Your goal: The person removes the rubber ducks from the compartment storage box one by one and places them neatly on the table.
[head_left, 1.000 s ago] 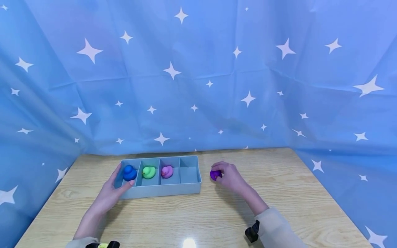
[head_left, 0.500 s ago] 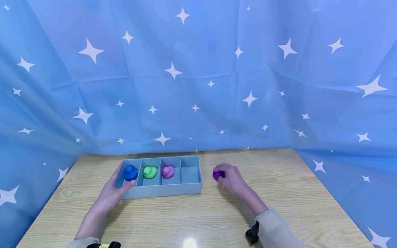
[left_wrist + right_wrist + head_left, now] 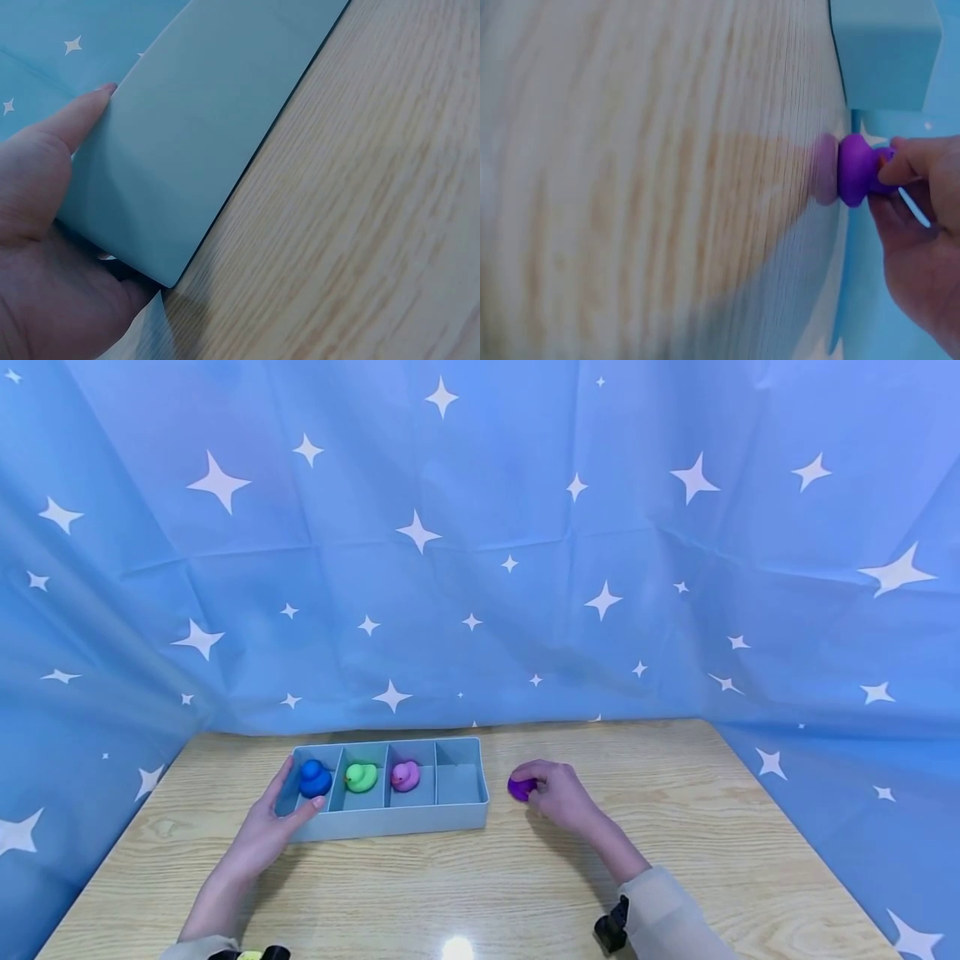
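A light blue tray (image 3: 390, 820) with a row of compartments stands on the table. From left to right it holds a blue rubber duck (image 3: 315, 779), a green rubber duck (image 3: 361, 777) and a pink rubber duck (image 3: 406, 776); the rightmost compartment is bare. My left hand (image 3: 262, 828) grips the tray's left end, its thumb over the front rim. To the right of the tray, my right hand (image 3: 561, 795) pinches a purple rubber duck (image 3: 857, 171) by the head between thumb and fingers. The duck is upright, at or very close to the tabletop. My fingers hide part of it.
The wooden table (image 3: 420, 893) runs back to a blue curtain (image 3: 480, 568) with white stars, which also hangs along both sides. A black wrist camera (image 3: 611, 927) sits by my right sleeve.
My right hand has shifted the purple duck slightly, first right and then back left, and the duck's orange beak no longer shows in the head view. My left hand and the tray keep their place.
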Available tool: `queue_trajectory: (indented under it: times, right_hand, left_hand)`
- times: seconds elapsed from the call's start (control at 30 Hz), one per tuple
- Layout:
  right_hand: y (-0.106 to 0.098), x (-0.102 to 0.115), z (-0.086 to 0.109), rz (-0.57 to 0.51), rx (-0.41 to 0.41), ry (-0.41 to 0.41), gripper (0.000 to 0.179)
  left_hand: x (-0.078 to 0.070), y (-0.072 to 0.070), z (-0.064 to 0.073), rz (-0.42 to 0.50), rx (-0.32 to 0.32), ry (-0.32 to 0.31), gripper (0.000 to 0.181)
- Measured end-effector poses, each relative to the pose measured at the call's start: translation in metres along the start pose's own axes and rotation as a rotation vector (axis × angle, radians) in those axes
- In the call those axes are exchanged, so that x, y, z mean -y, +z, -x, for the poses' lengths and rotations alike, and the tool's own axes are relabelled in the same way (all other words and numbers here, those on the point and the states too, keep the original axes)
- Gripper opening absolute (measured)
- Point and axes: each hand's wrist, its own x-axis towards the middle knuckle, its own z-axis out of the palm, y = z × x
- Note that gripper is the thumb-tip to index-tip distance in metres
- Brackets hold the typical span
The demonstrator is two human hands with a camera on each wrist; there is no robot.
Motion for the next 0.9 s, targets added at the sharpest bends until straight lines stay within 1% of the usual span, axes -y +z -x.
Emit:
queue_trajectory:
  times: [0.07, 0.13, 0.3, 0.37, 0.47, 0.67, 0.83, 0.9]
  right_hand:
    - [0.000, 0.000, 0.000, 0.000, -0.001, -0.003, 0.043]
    - [0.001, 0.001, -0.001, -0.025, -0.008, 0.012, 0.043]
    - [0.003, 0.005, -0.002, -0.157, -0.067, 0.096, 0.044]
    - [0.001, 0.008, -0.003, -0.190, -0.089, 0.114, 0.044]
    - [-0.001, 0.014, -0.005, -0.199, -0.095, 0.092, 0.043]
    - [-0.002, 0.031, -0.015, -0.189, -0.117, 0.004, 0.042]
    - [0.004, 0.050, -0.025, -0.299, -0.142, -0.063, 0.052]
    - [0.008, 0.058, -0.028, -0.343, -0.135, -0.092, 0.056]
  left_hand:
    - [0.000, 0.000, 0.000, 0.003, -0.002, 0.001, 0.101]
    - [0.001, 0.000, 0.000, 0.000, -0.005, 0.000, 0.101]
    - [0.002, 0.000, 0.000, -0.001, -0.010, 0.003, 0.101]
    - [0.002, 0.000, 0.000, 0.002, -0.010, 0.003, 0.101]
    - [0.002, 0.000, 0.001, 0.002, -0.008, 0.000, 0.101]
    - [-0.001, 0.000, 0.002, 0.013, -0.006, 0.007, 0.100]
    - [-0.001, 0.000, 0.002, 0.019, -0.008, 0.003, 0.101]
    - [-0.001, 0.001, 0.001, 0.022, -0.009, 0.003, 0.101]
